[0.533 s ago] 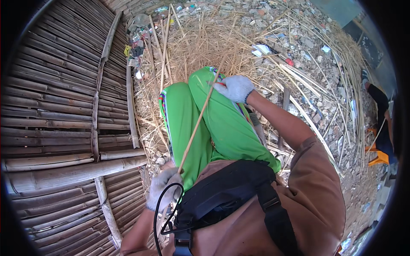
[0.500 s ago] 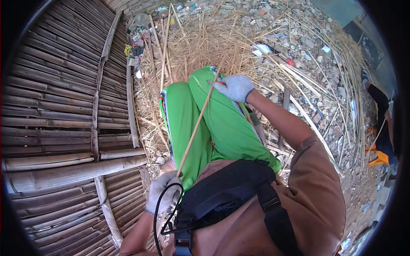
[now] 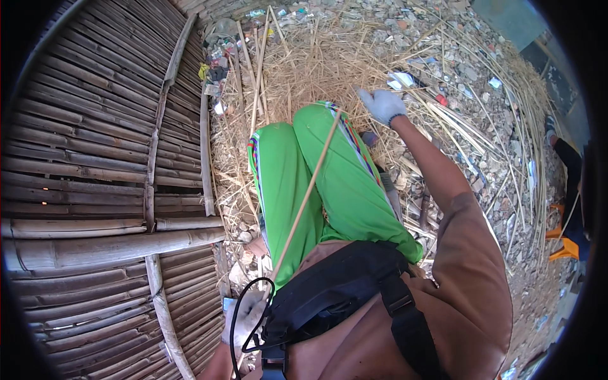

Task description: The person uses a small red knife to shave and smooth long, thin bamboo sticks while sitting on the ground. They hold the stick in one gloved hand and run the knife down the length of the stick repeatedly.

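A long thin bamboo strip (image 3: 306,196) slants across my green-trousered legs, its far end by my right knee. At its near end, beside my left hip, my left hand (image 3: 249,313) in a pale glove is closed around it. A black cable loop (image 3: 235,316) passes in front of that hand. Out past my right knee, over the straw, my gloved right hand (image 3: 384,107) is closed and apart from the strip. What seems to be a small knife is in it; only a little grey tip shows, the rest hidden by the fingers.
Bamboo slat panels (image 3: 82,158) stand along my left. Straw and shavings (image 3: 316,69) lie ahead over rubble, with long loose strips (image 3: 449,120) to the right. A black bag (image 3: 335,278) rests at my waist. Another person (image 3: 567,164) is at far right by an orange stool (image 3: 562,250).
My right hand has moved forward and right, off the strip and past the knee. My left hand has slipped slightly down and back, still holding the strip.
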Tool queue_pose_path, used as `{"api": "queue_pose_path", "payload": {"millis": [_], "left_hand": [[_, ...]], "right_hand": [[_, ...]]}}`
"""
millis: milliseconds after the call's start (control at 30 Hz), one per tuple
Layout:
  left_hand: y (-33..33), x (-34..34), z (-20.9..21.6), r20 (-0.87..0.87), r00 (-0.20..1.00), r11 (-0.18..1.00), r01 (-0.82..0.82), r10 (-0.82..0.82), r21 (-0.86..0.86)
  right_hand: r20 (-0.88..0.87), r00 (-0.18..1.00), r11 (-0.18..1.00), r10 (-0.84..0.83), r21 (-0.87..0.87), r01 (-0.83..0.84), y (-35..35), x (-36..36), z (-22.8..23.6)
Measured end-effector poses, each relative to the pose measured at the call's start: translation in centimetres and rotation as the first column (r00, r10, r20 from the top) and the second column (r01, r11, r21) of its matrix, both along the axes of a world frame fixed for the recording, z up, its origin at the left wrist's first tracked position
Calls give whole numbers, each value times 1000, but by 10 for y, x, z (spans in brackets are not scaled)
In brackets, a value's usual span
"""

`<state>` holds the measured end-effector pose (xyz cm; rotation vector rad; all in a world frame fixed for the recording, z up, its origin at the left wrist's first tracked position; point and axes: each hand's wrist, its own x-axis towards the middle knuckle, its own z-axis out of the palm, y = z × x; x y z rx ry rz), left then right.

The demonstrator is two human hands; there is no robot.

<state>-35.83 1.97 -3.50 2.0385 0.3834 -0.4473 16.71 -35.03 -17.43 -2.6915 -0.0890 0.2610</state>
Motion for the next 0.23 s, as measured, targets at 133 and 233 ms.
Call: {"api": "queue_pose_path", "payload": {"millis": [133,233], "left_hand": [[-45,86,0,-32,999,992,5,-1,126],[-69,162,-11,-136,987,993,-96,87,-63]], "right_hand": [[40,991,983,125,128,-129,25,-41,16],[13,962,960,273,64,-274,43,-69,34]]}}
